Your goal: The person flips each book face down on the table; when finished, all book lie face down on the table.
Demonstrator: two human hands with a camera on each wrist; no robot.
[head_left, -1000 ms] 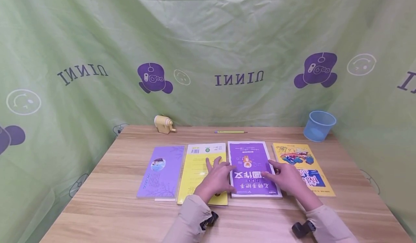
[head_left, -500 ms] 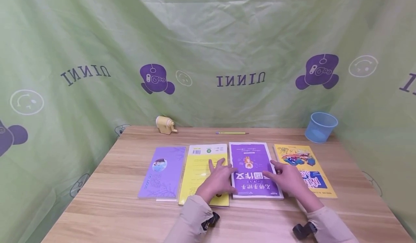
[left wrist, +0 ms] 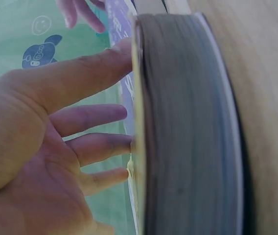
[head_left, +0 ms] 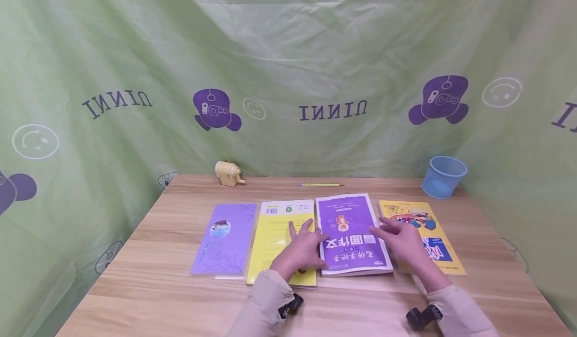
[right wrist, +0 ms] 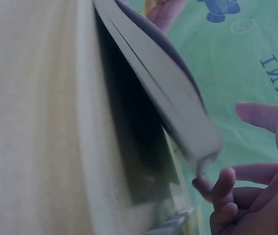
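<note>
A purple book with a white border (head_left: 344, 219) lies between my hands, its right edge raised off the table. The fingers of my right hand (head_left: 403, 244) curl under that raised edge; in the right wrist view the thumb (right wrist: 256, 116) stands away from the cover. My left hand (head_left: 301, 252) lies over the yellow book (head_left: 266, 247) with spread fingers, its thumb and some fingertips at the purple book's left side. In the left wrist view the thumb (left wrist: 87, 73) reaches the top edge of a thick book (left wrist: 188, 122).
A lilac book (head_left: 239, 237) lies far left, and an orange-yellow picture-cover book (head_left: 412, 209) partly under my right hand. Along the back stand a yellow pencil sharpener (head_left: 228, 174) and a blue bin (head_left: 444, 177), with a pencil (head_left: 321, 185) between them. A green curtain (head_left: 270, 146) hangs behind.
The purple book's right edge has risen and the book has turned slightly, with my right hand at that edge moving up a little. My left hand has stayed nearly still.
</note>
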